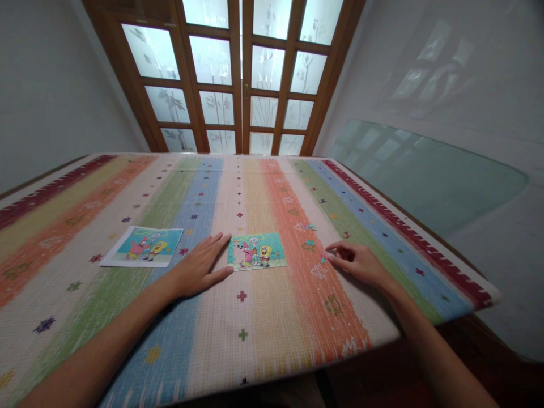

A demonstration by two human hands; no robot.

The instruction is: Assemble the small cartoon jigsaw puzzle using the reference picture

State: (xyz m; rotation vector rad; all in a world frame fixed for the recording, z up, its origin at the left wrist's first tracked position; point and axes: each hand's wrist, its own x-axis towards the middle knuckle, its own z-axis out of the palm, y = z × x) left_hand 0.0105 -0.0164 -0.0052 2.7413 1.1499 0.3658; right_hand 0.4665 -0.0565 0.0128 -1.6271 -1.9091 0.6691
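Note:
A nearly whole jigsaw puzzle [267, 252] of cartoon figures lies flat on the cloth, with a gap at its left part showing the cloth. My left hand [204, 263] rests flat with spread fingers, thumb and fingertips at the puzzle's left edge. To the right, my right hand [355, 262] is low over the table, thumb and forefinger pinched on a small puzzle piece that is mostly hidden. Close to these fingertips lies a teal puzzle piece [323, 260]. Farther back are a few loose teal pieces [309, 244].
A printed reference picture [147, 247] with the same figures lies left of my left hand. The striped tablecloth [272, 317] covers the table, whose near edge is below my hands. Wooden glass-paned doors [238, 79] stand behind, with walls on both sides.

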